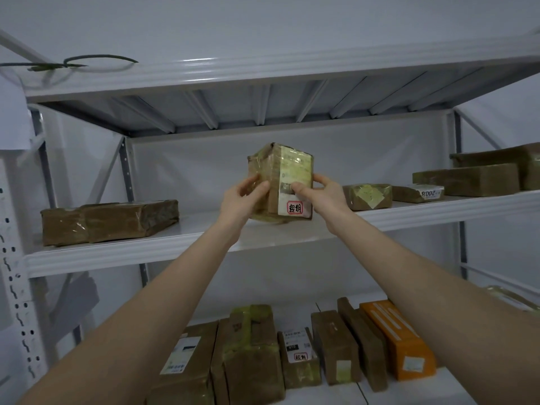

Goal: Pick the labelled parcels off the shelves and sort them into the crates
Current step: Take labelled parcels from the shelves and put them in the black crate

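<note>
We grasp the tape-wrapped brown cardboard parcel with its white label (279, 182) between left hand (242, 200) and right hand (320, 192) above the white metal middle shelf (146, 249), mid-pick, and next we judge it needs drawing nearer toward a crate.

The parcel (280, 182) at the centre of the frame is brown cardboard bound in glossy, wrinkled clear tape with a yellowish tint. Its label (294, 207) is smooth white paper. The shelf (117, 252) under it is white painted metal, smooth with a soft sheen. At the left edge the upright (14, 287) is perforated painted metal. The flat parcel (108, 222) at middle left is brown cardboard under shiny, creased tape. The orange box (400, 340) at lower right is smooth card.
</note>
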`<act>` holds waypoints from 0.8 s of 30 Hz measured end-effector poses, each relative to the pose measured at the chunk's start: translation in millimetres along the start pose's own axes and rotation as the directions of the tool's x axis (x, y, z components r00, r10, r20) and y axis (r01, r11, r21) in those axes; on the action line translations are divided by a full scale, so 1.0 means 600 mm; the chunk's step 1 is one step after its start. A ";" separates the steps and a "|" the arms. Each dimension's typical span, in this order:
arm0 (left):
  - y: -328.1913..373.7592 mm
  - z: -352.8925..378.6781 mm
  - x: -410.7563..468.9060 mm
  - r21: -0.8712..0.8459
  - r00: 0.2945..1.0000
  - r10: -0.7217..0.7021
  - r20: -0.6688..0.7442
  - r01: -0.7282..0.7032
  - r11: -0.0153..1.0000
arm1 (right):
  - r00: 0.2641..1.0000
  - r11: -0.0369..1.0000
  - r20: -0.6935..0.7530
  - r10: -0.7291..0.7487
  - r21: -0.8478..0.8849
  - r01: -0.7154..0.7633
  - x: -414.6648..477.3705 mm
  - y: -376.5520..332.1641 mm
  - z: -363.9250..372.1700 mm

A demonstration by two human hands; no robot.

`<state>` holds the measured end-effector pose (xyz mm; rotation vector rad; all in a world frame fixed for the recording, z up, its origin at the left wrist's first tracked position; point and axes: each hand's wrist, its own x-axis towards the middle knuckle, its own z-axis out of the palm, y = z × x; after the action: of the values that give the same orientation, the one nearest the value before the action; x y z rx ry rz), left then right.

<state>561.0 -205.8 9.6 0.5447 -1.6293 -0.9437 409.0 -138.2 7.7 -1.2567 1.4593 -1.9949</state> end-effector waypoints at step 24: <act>-0.001 -0.037 -0.135 -0.013 0.993 -0.113 0.031 0.113 0.993 | 0.964 0.990 0.249 -0.092 -0.079 0.114 -0.092 0.025 -0.009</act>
<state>604.1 -150.7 -36.8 0.6204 -1.6308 -1.0510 431.2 -101.7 -30.6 -1.5858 1.4050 -1.7751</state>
